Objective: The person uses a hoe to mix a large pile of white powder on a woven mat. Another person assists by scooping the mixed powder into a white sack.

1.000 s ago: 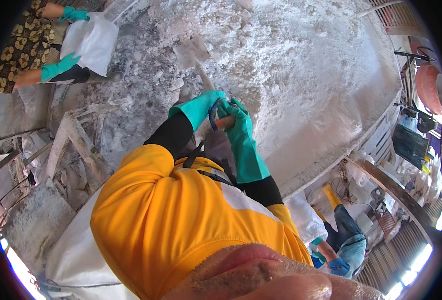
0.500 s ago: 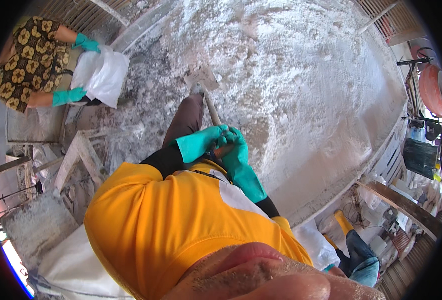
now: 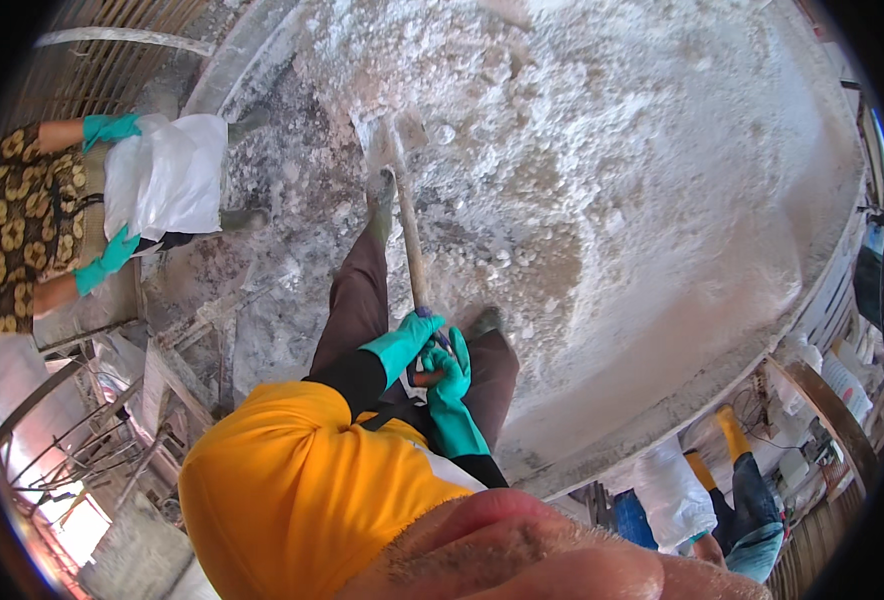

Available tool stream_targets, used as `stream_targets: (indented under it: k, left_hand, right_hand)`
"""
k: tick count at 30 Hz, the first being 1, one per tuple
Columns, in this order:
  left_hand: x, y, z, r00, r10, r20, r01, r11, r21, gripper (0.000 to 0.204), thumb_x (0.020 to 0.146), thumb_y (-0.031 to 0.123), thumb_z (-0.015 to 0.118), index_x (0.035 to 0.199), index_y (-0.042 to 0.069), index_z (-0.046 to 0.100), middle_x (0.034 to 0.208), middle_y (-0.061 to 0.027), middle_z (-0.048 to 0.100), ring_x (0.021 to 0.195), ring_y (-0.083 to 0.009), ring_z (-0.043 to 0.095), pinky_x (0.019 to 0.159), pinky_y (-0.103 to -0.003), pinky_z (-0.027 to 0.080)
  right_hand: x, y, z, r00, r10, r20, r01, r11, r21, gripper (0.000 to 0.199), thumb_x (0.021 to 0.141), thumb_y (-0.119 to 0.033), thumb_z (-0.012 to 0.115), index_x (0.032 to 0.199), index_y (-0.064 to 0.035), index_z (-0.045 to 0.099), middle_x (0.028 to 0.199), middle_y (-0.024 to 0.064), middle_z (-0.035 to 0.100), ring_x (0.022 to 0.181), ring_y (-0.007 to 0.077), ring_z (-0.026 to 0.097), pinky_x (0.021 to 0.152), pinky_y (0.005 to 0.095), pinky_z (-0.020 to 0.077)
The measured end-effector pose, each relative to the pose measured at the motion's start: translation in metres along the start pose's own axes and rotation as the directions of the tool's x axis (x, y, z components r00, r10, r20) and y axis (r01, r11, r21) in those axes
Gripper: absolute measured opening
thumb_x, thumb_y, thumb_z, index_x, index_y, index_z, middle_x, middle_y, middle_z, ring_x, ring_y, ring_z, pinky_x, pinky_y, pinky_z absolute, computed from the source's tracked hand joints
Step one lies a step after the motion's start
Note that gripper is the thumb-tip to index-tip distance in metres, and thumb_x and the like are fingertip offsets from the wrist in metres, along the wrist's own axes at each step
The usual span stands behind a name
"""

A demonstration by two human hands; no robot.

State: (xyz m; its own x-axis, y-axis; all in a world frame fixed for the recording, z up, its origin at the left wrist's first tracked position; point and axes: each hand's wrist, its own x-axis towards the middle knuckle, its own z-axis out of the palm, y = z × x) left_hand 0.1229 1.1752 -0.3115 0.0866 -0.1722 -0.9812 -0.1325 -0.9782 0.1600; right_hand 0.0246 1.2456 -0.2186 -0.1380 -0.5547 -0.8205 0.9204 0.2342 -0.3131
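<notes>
A shovel's long wooden shaft (image 3: 413, 240) runs from my body out to a flat, whitish blade (image 3: 390, 140) at the edge of a white, powdery heap (image 3: 602, 180). My left hand (image 3: 408, 342), in a green rubber glove, is closed around the lower shaft. Behind it, my gloved right hand (image 3: 447, 375) grips the handle end, close to my waist; part of the grip is hidden by the fingers. My left boot (image 3: 380, 195) stands beside the shaft, just short of the blade. The right boot (image 3: 484, 322) is farther back.
At left, a co-worker in green gloves holds a white sack (image 3: 167, 175). Low walls (image 3: 652, 425) border the heap. A wooden frame (image 3: 177, 385) stands at lower left. Another person's legs (image 3: 752, 500) and a white sack (image 3: 670, 490) show at lower right.
My view has shifted, and my hands and the shovel's handle sit lower in it. More shaft shows, the blade is farther from my hands, and my right leg has come into sight.
</notes>
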Motion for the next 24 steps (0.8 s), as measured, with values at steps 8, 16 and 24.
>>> stream_targets:
  k: [8,16,24]
  left_hand:
    - [0.058,0.087,-0.088,0.994,-0.086,0.07,0.084,0.996,0.028,0.021,0.088,0.028,0.073,0.1,0.011,0.067,0.074,-0.008,0.066,0.053,-0.018,0.057,0.044,-0.034,0.048]
    - [0.146,0.198,-0.092,0.985,-0.131,0.117,0.148,0.977,-0.156,0.02,0.09,0.024,0.072,0.104,0.01,0.067,0.078,-0.0112,0.069,0.055,-0.0207,0.062,0.046,-0.034,0.051]
    - [0.244,0.305,-0.146,0.997,0.038,0.064,-0.01,0.923,-0.384,0.034,0.092,0.029,0.074,0.113,0.004,0.064,0.098,-0.0114,0.071,0.08,-0.0271,0.07,0.074,-0.043,0.061]
  right_hand:
    - [0.086,0.064,0.049,0.986,0.157,0.061,-0.158,0.988,0.004,0.069,0.081,0.001,0.049,0.15,0.0003,0.045,0.115,0.0167,0.069,0.083,0.0221,0.067,0.074,0.0339,0.0575]
    - [0.212,0.062,0.113,0.998,-0.024,0.052,0.017,0.992,0.127,0.066,0.078,0.007,0.052,0.144,0.0033,0.05,0.103,0.023,0.07,0.079,0.0261,0.068,0.072,0.0354,0.0574]
    - [0.198,0.119,0.125,0.822,0.049,-0.567,-0.074,0.997,-0.02,0.039,0.077,0.01,0.062,0.114,0.0049,0.069,0.099,0.0177,0.072,0.085,0.0306,0.072,0.076,0.041,0.0619]
